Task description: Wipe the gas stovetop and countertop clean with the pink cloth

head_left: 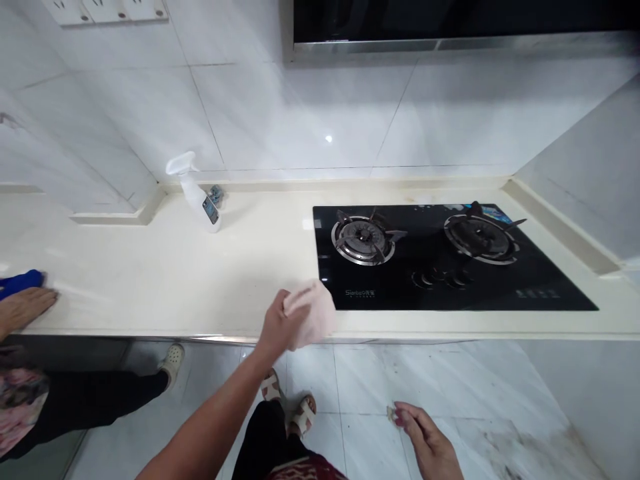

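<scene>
My left hand (279,328) is closed on a pale pink cloth (316,315). The cloth hangs over the front edge of the cream countertop (250,267), beside the near left corner of the black gas stove (425,293). Low over the floor, my right hand (429,441) pinches a small reddish and beige scrap (394,416) between thumb and fingers; its kind is too small to make out. A white spray bottle (194,195) with a dark label stands near the wall, left of the stove.
A small grey-blue crumpled item (216,195) lies behind the bottle. At the far left another person's hand (27,308) presses a blue cloth (21,283) on the counter. A range hood (450,45) hangs above the stove. Dark stains mark the tiled floor (320,440) at right.
</scene>
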### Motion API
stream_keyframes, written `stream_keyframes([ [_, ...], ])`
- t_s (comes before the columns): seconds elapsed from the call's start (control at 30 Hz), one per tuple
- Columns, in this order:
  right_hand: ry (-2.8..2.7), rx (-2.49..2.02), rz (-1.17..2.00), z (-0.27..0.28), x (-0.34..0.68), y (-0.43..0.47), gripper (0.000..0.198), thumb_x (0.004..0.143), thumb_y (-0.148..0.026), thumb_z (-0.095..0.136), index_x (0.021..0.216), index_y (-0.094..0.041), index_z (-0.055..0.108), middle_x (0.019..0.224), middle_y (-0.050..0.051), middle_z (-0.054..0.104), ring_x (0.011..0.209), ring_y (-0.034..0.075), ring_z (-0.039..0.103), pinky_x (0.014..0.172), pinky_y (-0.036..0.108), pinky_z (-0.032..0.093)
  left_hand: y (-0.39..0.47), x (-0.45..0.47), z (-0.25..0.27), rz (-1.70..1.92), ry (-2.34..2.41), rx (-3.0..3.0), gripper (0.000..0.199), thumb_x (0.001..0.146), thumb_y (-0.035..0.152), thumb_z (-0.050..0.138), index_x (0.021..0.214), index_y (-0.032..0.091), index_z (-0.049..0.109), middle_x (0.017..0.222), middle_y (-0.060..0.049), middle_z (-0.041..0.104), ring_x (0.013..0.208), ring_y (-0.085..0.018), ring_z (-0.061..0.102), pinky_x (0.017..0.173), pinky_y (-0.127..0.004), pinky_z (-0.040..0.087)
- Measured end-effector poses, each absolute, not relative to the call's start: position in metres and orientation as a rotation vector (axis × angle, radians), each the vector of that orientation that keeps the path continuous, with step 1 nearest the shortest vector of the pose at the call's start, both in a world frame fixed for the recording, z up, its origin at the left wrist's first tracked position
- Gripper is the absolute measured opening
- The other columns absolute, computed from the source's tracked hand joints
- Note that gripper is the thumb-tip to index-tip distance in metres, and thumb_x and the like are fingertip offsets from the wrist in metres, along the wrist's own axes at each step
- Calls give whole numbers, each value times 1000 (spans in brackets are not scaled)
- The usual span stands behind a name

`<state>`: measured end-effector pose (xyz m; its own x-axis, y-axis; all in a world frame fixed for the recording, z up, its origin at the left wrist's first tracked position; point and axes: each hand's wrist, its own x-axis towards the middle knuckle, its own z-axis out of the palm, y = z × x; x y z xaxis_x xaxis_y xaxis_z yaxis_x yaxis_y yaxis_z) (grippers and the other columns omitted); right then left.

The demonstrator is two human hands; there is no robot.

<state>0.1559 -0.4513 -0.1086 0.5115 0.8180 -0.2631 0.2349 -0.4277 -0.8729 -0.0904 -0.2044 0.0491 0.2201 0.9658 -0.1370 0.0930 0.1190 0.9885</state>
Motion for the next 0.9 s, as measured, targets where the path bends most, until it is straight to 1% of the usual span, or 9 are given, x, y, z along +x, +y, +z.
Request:
stream_keyframes([
  [0.07,-860,-1918,911,-110,153,-452,56,80,-74,57,102,-25,75,98,6,77,94,25,74,82,32,61,-185,-97,42,908,1234,1082,38,72,47,76,95,19,63,87,-3,70,81,-19,65,67,-27,50],
  [0.17,-868,-1860,877,-105,144,-447,51,84,-70,57,101,-25,75,100,6,75,91,23,73,83,31,60,-174,-102,19,919,1294,958,45,65,47,80,94,17,63,78,-2,67,73,-17,63,63,-26,49],
  [0.27,-943,-1810,852,-93,135,-433,47,85,-67,59,100,-25,75,99,6,74,87,21,72,82,30,60,-180,-107,6,933,1289,924,52,61,45,81,101,16,63,82,-3,70,78,-17,65,68,-26,51],
  [0.33,-1000,-1775,839,-80,127,-417,45,86,-64,58,101,-25,74,98,6,74,86,21,72,81,30,59,-187,-111,8,909,1233,898,56,62,47,79,106,16,64,87,-4,72,81,-19,67,71,-28,53],
  [0.43,-1115,-1665,797,-50,110,-385,37,92,-56,56,101,-25,73,98,6,71,88,19,69,79,28,57,-199,-114,22,854,1139,870,54,65,49,76,106,15,66,85,-5,73,79,-21,68,68,-29,53],
  [0.53,-1210,-1539,707,-14,91,-352,32,95,-49,55,102,-25,73,97,6,68,88,18,66,77,28,55,-212,-111,36,830,1030,854,52,65,45,78,105,14,68,86,-6,74,81,-22,69,69,-28,52],
  [0.63,-1291,-1465,637,9,76,-330,28,96,-44,55,111,-26,72,105,6,66,94,18,64,83,30,55,-225,-105,43,790,960,832,49,65,42,80,103,12,70,87,-9,75,82,-24,70,71,-30,52],
  [0.77,-1357,-1460,559,9,65,-323,24,94,-37,59,113,-26,70,108,6,65,97,19,64,90,33,53,-240,-97,46,726,899,803,48,67,40,78,104,11,71,90,-10,76,80,-23,70,72,-31,53],
  [0.9,-1319,-1491,522,-2,61,-329,18,94,-34,61,107,-24,69,102,5,65,93,18,63,84,31,52,-247,-96,46,710,888,761,49,66,39,77,105,10,72,90,-10,77,79,-23,70,71,-31,53],
])
